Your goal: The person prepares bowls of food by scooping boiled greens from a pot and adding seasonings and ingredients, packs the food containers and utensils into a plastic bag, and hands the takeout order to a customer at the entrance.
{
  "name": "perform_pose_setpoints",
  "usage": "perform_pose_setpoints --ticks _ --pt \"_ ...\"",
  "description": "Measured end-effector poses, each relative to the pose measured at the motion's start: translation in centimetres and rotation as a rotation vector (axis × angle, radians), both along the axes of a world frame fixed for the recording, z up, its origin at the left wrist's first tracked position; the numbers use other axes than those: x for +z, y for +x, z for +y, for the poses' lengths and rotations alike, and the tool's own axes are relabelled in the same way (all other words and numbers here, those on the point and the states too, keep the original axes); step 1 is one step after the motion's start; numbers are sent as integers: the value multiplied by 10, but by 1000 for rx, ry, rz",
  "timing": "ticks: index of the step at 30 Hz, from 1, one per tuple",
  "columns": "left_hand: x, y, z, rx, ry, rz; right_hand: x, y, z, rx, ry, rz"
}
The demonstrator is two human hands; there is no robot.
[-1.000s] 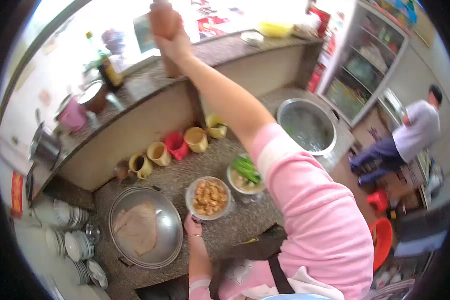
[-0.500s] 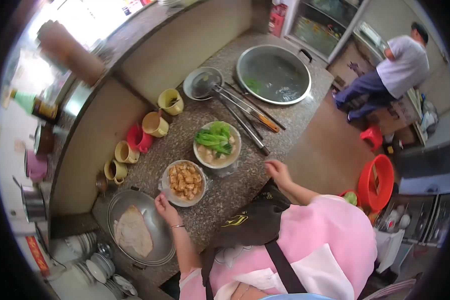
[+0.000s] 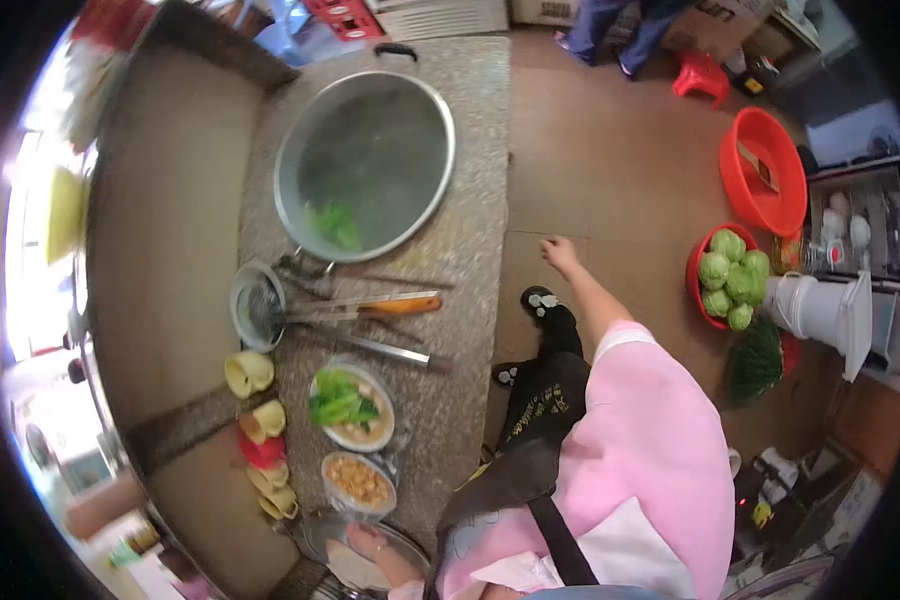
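Observation:
My left hand (image 3: pixel 367 543) is at the lower edge of the view, over the metal pan (image 3: pixel 407 545) and just below the bowl of brown fried chunks (image 3: pixel 358 482). Its fingers are blurred, so whether they touch the clear plastic around that bowl is unclear. Above stands another bowl (image 3: pixel 375 437), with green leaves (image 3: pixel 342 400) and pale pieces in broth. Off the counter's edge, my right hand (image 3: pixel 560 254) hangs over the floor, fingers curled in and nothing seen in them. A pale flat piece (image 3: pixel 353 566) lies in the pan, partly hidden by my left forearm.
A large pot of water (image 3: pixel 375 150) with greens stands at the counter's far end. Strainers with an orange handle (image 3: pixel 400 304) rest by a small bowl (image 3: pixel 255 290). Cups (image 3: pixel 249 373) line the wall. Cabbages fill a red basin (image 3: pixel 705 300); a person's legs (image 3: pixel 620 30) are beyond.
The view has swung right and toward the pot, bringing the cabbages into sight. My left hand has shifted from the fried-chunk bowl's rim to over the pan. My right hand now hangs over the floor.

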State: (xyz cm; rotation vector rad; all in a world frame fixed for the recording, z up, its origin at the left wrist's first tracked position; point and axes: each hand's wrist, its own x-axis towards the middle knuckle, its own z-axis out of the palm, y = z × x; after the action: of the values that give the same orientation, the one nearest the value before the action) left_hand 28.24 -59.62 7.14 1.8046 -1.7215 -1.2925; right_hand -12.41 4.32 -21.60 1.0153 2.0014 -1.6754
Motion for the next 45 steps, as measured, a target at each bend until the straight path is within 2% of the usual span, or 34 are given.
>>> perform_pose_setpoints --ticks 1,4,7,11,17,21,24,26,27,28,29,30,31,32,34,35,36,37,38,39,41,42,44,45 --pt "3 -2 -7 102 91 88 -7 -26 -7 34 85 74" --pt "14 -21 -1 121 29 -65 -17 -106 -30 44 104 149" --pt "17 -30 0 250 5 -126 -46 -164 -56 260 226 421" --pt "16 -40 4 248 -8 -186 -70 -158 -55 423 297 411" --pt "23 -43 10 286 25 -183 -85 -141 -38 529 297 369" --pt "23 -34 9 286 -5 -49 -85 -135 -34 594 282 357" --pt "26 -45 22 345 -58 -38 -82 -115 -36 597 172 390" --pt "25 -44 24 314 -94 10 -82 -82 -34 576 -88 436" --pt "16 -14 4 137 -46 90 -77 -55 -30 634 -233 380" --pt "21 -29 14 207 -94 57 -71 -22 -21 759 -298 259" --pt "25 -29 12 130 -54 35 -50 14 -11 985 -153 60" --pt "33 -47 20 250 14 96 -26 49 -3 1256 -14 -119" --pt "19 -33 2 207 42 209 -10 84 6 1396 -17 -123" --pt "16 -31 -8 144 101 371 22 111 3 1114 -294 -253" --pt "36 -51 -13 118 162 417 89 144 -19 1560 108 -154" --pt "39 -56 -21 126 162 456 106 161 -34 1556 69 -118" --pt "39 -57 -27 25 154 519 124 177 -50 1549 35 -88" --pt "39 -53 -22 -74 146 570 177 181 -89 1459 -72 -138" --pt "49 -43 -9 -63 167 596 236 187 -136 1363 -170 -193" --pt "65 -37 1 -106 232 719 256 200 -169 1281 -345 -191" --pt "70 -11 16 -141 306 864 273 221 -237 1215 -566 -128" --pt "66 8 26 -101 344 907 274 230 -273 1269 -501 0" --pt "60 38 40 -73 385 958 260 251 -345 982 -625 -43" --pt "56 50 47 18 436 968 254 258 -378 851 -658 -87"
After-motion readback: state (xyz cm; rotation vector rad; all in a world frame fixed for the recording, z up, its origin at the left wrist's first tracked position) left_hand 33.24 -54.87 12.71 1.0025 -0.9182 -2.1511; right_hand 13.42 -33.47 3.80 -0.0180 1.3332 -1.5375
